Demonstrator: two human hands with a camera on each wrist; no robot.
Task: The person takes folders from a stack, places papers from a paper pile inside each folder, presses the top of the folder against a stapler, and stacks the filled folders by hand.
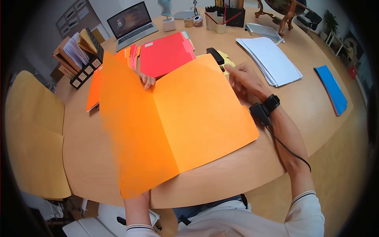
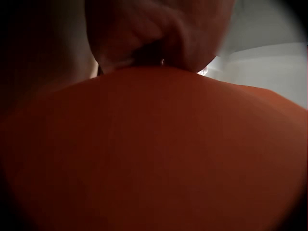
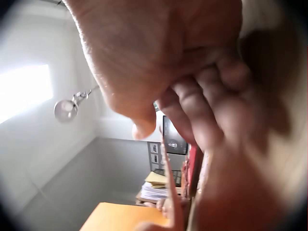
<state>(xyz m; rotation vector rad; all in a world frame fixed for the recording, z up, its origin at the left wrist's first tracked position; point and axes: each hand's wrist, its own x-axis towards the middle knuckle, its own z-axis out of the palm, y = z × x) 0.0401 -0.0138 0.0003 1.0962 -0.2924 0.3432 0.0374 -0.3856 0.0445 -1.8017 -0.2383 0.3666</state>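
An orange file folder (image 1: 201,106) stands spread over the near part of the desk, its left cover (image 1: 130,130) raised and blurred. Behind that cover is my left hand (image 1: 148,81), whose fingers curl over the top edge close to the fold and grip it; the rest of the hand is hidden. The left wrist view has this hand (image 2: 159,33) up against the orange card. My right hand (image 1: 246,81) is beside the folder's right edge, fingers loosely bent and holding nothing. In the right wrist view the right hand's fingers (image 3: 197,110) hang relaxed.
Red folders (image 1: 167,53) lie behind the orange one, near a black stapler (image 1: 215,56) on yellow paper. White sheets (image 1: 270,61) and a blue stack (image 1: 331,89) are to the right. A file holder (image 1: 87,65), laptop (image 1: 132,25) and pen cup (image 1: 216,24) stand farther back.
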